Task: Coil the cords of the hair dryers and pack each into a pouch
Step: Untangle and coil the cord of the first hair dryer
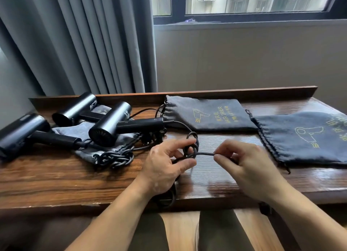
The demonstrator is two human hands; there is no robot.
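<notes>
My left hand [167, 164]: fingers half curled, holding loops of the black cord [204, 153] around the forefinger, thumb beneath.
My right hand [244, 162]: thumb and forefinger pinching a short taut stretch of the same cord; other fingers curled in.
The cord: runs from beyond my left fingertips back to the handle of the nearest hair dryer [110, 124]; slack hangs under my left wrist over the edge of the wooden table [56, 175].
Left of my left hand: two more hair dryers, one far left [22, 132], one behind [75, 107]; a grey pouch [84, 130] partly under them; a chained cord [116, 156] on it.
Beyond my hands: a flat printed pouch [206, 115].
Right of my right hand: a second printed pouch [304, 138].
</notes>
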